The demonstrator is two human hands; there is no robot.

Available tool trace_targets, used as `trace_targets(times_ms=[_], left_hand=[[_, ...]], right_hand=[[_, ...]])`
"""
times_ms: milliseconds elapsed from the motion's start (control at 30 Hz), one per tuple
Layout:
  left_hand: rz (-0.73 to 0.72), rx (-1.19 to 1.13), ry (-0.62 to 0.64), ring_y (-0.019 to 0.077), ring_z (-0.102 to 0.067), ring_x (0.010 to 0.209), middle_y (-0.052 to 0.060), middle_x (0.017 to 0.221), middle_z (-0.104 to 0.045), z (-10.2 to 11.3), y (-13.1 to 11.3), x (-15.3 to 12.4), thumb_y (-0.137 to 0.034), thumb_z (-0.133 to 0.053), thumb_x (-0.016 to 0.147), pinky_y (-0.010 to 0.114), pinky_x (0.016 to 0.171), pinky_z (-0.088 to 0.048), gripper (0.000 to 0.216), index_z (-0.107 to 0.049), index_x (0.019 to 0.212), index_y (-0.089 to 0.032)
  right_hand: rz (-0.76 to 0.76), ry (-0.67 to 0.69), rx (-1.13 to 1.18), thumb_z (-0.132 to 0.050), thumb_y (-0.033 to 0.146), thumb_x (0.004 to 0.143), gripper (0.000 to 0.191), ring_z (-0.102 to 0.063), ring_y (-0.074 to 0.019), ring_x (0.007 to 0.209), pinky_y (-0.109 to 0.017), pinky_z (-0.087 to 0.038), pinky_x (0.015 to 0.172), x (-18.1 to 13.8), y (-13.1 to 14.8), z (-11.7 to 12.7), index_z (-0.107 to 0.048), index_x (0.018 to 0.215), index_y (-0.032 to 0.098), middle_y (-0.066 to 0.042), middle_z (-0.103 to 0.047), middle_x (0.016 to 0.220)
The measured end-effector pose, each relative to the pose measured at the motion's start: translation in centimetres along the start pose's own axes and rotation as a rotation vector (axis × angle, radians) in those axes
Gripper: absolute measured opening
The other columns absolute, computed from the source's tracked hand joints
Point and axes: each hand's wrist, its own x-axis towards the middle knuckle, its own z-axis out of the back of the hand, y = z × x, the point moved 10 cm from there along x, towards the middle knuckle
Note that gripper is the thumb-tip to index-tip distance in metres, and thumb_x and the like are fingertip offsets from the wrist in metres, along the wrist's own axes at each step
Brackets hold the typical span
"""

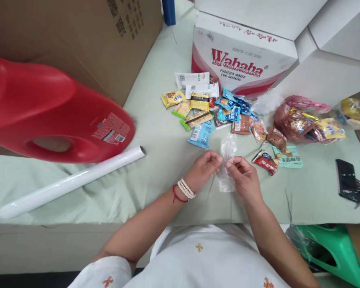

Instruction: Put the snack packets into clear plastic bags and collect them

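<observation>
Between my hands is a clear plastic bag (pixel 227 182), crumpled and see-through, just above the pale green tablecloth. My left hand (pixel 206 166) pinches its left edge, with the fingers closed. On the other side, my right hand (pixel 243 173) grips the bag between thumb and forefinger. Beyond my hands lies a loose pile of wrapped snacks, among them a light blue packet (pixel 201 135), a yellow packet (pixel 173 98) and white packets (pixel 195 80). A red packet (pixel 266 161) and a mint green packet (pixel 289 157) lie right of my right hand.
A big red jug (pixel 78 116) and a white roll (pixel 75 182) lie at left beside a brown carton (pixel 78 44). Behind the snacks stands a Wahaha water box (pixel 243 60). Filled snack bags (pixel 309 120) and a black case with keys (pixel 346 182) sit at right.
</observation>
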Motion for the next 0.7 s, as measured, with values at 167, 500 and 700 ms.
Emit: trace_targets(times_ms=[167,500,700], left_hand=[[-0.020,-0.169,-0.094,0.0101,-0.057,0.074,-0.004,0.079,-0.060,0.9,0.0,0.1,-0.051,-0.089,0.072,0.024,0.070,-0.048,0.045,-0.058,0.079,-0.019],[0.045,-0.214,-0.231,0.0057,-0.046,0.048,-0.007,0.069,-0.056,3.0,0.8,0.8,-0.057,-0.085,0.074,0.020,0.041,-0.030,0.048,-0.053,0.083,-0.022],[-0.175,0.117,-0.437,0.0096,-0.047,0.058,-0.005,0.069,-0.055,5.0,-1.8,-0.3,-0.048,-0.081,0.083,0.023,0.055,-0.037,0.033,-0.059,0.085,-0.023]], right_hand=[[-0.010,-0.027,0.042,-0.084,0.048,0.078,0.033,-0.051,-0.0119,0.064,-0.025,-0.045,0.062,0.2,-0.3,-0.2,-0.068,0.089,0.023,0.002,-0.061,0.075],[-0.141,-0.080,0.166,-0.086,0.049,0.073,0.040,-0.047,-0.0093,0.054,-0.021,-0.039,0.045,0.2,-0.8,2.5,-0.059,0.090,0.024,0.003,-0.062,0.078],[-0.149,-0.130,0.160,-0.090,0.050,0.068,0.045,-0.043,-0.0084,0.052,-0.022,-0.034,0.046,-0.1,-1.6,3.0,-0.060,0.088,0.023,0.004,-0.060,0.072]])
